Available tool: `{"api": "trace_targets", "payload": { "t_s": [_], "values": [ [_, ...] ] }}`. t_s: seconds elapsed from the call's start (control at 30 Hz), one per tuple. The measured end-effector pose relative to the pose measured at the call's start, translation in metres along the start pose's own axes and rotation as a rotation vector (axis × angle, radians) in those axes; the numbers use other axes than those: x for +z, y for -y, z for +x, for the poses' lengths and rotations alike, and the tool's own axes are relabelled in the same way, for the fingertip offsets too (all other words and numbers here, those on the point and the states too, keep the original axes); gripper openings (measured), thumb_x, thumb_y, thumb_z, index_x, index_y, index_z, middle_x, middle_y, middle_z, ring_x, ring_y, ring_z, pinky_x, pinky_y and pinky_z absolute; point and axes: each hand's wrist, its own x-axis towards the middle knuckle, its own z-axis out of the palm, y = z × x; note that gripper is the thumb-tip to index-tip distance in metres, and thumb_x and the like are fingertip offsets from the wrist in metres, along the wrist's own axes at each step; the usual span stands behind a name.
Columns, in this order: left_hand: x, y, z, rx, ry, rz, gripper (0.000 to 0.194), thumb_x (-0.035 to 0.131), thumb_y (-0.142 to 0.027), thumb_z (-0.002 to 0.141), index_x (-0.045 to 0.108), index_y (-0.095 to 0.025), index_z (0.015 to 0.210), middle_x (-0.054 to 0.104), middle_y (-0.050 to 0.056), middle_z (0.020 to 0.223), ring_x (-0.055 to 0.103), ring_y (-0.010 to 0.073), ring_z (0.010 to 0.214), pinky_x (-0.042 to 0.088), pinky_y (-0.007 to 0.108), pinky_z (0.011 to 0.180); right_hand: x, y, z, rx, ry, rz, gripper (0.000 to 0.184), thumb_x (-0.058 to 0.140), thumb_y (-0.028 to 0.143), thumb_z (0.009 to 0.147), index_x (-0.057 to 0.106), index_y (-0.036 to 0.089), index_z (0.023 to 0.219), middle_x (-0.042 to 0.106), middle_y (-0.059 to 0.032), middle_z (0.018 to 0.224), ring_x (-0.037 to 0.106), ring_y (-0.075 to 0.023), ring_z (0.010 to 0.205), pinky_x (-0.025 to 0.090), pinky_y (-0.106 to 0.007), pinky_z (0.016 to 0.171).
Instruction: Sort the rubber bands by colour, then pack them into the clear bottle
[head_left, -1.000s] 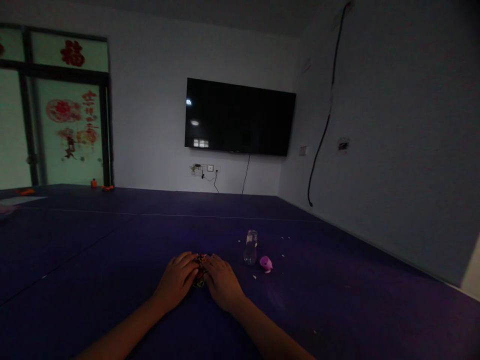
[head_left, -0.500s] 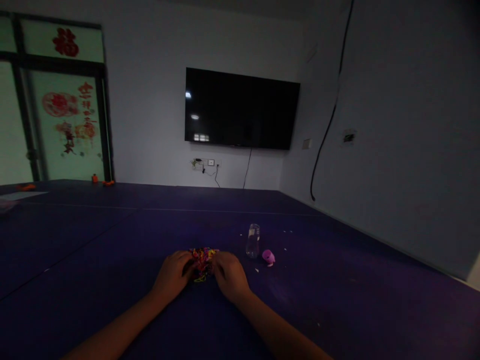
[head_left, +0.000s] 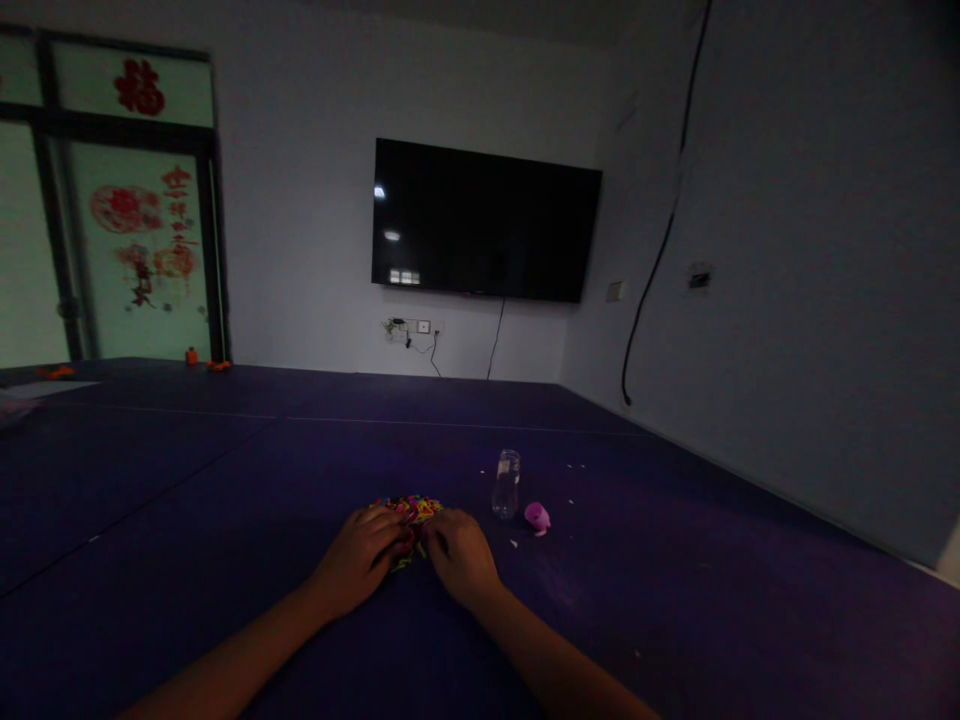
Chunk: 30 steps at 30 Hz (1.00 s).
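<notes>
A loose heap of small, many-coloured rubber bands (head_left: 414,507) lies on the dark blue-purple tabletop between my two hands. My left hand (head_left: 364,550) rests on the heap's left side, its fingers stretched over the bands and the thumb lower down. From the right, my right hand (head_left: 461,555) has its fingers bent and closed on the edge of the heap; their tips are partly hidden. Just beyond that hand stands a clear bottle (head_left: 506,487) without a lid. A small pink cap-like piece (head_left: 537,517) lies to the bottle's right.
White scraps (head_left: 514,544) are scattered around the bottle. Orange items (head_left: 217,366) and a white sheet (head_left: 52,389) sit toward the table's far left. A television (head_left: 486,220) hangs on the wall behind, and a black cable (head_left: 649,290) runs down the right wall.
My left hand has moved slightly right and its fingers now reach further over the bands. The heap looks wider and flatter at the back. My right hand has barely moved.
</notes>
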Motion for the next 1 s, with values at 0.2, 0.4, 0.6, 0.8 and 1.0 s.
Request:
{"api": "trace_targets", "payload": {
  "t_s": [0.2,0.4,0.6,0.8,1.0],
  "values": [
    [0.004,0.003,0.0,-0.063,0.012,0.055,0.033,0.043,-0.028,0.087,0.057,-0.027,0.117,0.059,0.005,0.123,0.05,0.0217,0.117,0.037,0.045,0.099,-0.002,0.002,-0.002,-0.124,0.002,-0.007,0.034,0.041,0.026,0.087,0.057,0.023,0.118,0.055,-0.0069,0.126,0.048,-0.02,0.116,0.038,-0.036,0.096],
    [0.009,0.005,-0.001,-0.15,0.047,0.078,0.032,0.044,-0.031,0.086,0.06,-0.027,0.113,0.06,0.005,0.122,0.052,0.0229,0.114,0.036,0.047,0.098,0.003,0.003,-0.005,-0.103,0.168,-0.101,0.038,0.034,0.031,0.091,0.051,0.027,0.125,0.051,-0.0067,0.131,0.044,-0.0228,0.122,0.032,-0.048,0.1],
    [0.006,0.006,-0.001,-0.193,-0.043,0.076,0.032,0.052,-0.033,0.08,0.061,-0.024,0.109,0.064,0.007,0.113,0.056,0.024,0.108,0.042,0.043,0.094,0.0,0.003,-0.003,-0.036,0.082,-0.093,0.035,0.037,0.028,0.09,0.055,0.026,0.12,0.055,-0.0072,0.126,0.047,-0.0219,0.119,0.032,-0.046,0.101],
    [0.004,0.005,-0.002,-0.126,-0.005,0.073,0.055,0.062,-0.055,0.068,0.06,-0.025,0.114,0.059,0.009,0.123,0.049,0.0292,0.117,0.036,0.048,0.1,0.005,0.0,-0.004,0.046,0.003,-0.131,0.039,0.037,0.028,0.089,0.05,0.022,0.126,0.048,-0.0096,0.134,0.039,-0.0257,0.126,0.029,-0.05,0.102],
    [0.01,0.014,-0.003,-0.237,-0.072,0.068,0.044,0.054,-0.049,0.078,0.061,-0.023,0.112,0.061,0.008,0.12,0.052,0.0254,0.114,0.039,0.045,0.098,0.007,-0.002,-0.003,0.084,0.074,-0.138,0.035,0.034,0.031,0.091,0.059,0.023,0.112,0.058,-0.0091,0.121,0.05,-0.024,0.116,0.033,-0.05,0.099]
  ]
}}
